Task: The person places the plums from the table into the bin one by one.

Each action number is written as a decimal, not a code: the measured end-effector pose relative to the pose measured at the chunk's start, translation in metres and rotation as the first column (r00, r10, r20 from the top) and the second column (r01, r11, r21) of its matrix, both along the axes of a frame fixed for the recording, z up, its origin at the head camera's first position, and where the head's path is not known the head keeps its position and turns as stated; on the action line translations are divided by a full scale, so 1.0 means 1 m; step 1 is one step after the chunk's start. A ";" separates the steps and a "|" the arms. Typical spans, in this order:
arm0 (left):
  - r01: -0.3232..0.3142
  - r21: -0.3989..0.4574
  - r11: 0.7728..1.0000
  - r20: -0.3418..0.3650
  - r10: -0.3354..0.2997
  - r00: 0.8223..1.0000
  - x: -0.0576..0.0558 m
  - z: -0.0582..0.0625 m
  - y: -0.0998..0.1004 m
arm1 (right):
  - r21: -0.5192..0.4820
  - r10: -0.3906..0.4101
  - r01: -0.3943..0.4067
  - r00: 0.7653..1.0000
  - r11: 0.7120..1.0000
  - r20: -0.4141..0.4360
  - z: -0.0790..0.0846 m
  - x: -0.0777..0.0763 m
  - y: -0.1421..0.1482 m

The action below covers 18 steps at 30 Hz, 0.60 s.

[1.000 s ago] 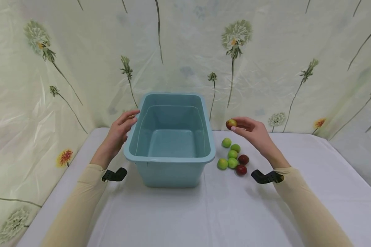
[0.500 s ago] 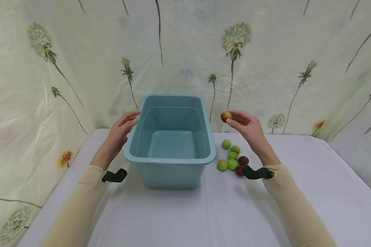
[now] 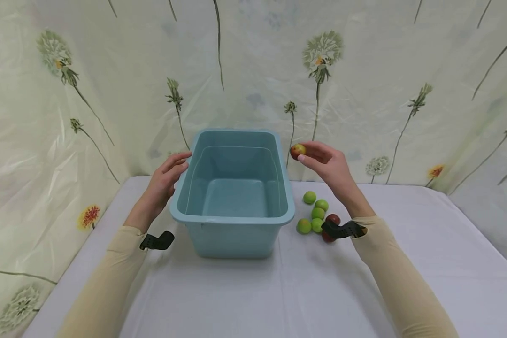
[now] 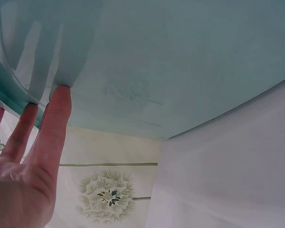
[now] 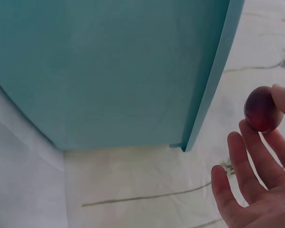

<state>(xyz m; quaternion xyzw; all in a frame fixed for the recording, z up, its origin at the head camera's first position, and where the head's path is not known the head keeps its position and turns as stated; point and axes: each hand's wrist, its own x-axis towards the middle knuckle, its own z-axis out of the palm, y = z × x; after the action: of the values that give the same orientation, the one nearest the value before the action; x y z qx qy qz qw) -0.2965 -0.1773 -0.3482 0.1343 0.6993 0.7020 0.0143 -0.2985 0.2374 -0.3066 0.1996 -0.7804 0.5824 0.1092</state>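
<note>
My right hand [image 3: 331, 166] pinches a small round plum-like fruit [image 3: 297, 151], red with a yellow-green patch, between thumb and fingertips. It is up in the air just right of the light-blue plastic tub [image 3: 232, 239]. In the right wrist view the fruit [image 5: 263, 109] looks dark red, and the other fingers spread loosely below it. My left hand [image 3: 158, 188] is at the tub's left side with its fingers extended. In the left wrist view a fingertip [image 4: 61, 92] appears to touch the tub's outer wall [image 4: 147, 61]. The tub's visible inside holds nothing.
Several small green fruits [image 3: 318, 213] lie in a cluster on the white cloth [image 3: 253, 295], right of the tub. Dark red fruits [image 3: 333, 219] lie beside them, partly hidden by the black right wrist strap [image 3: 342, 230]. A dandelion-print sheet [image 3: 253, 61] hangs behind.
My right hand has moved left and upward with the fruit, from above the cluster to close beside the tub's right rim. My left hand has stayed at the tub.
</note>
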 end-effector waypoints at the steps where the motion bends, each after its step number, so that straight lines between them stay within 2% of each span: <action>1: -0.001 -0.004 1.000 0.001 0.001 1.000 0.000 0.000 0.000 | 0.000 0.006 -0.006 1.000 1.000 -0.003 0.001 -0.001 -0.002; 18: 0.007 -0.006 1.000 0.010 -0.007 1.000 -0.002 0.000 0.000 | 0.044 0.132 -0.129 0.988 0.991 -0.082 0.024 -0.010 -0.044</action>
<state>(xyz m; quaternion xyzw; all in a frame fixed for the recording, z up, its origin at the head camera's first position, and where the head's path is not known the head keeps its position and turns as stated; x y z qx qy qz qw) -0.2982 -0.1774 -0.3485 0.1331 0.7009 0.7004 0.0206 -0.3088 0.1935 -0.2822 0.2767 -0.7714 0.5643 0.0998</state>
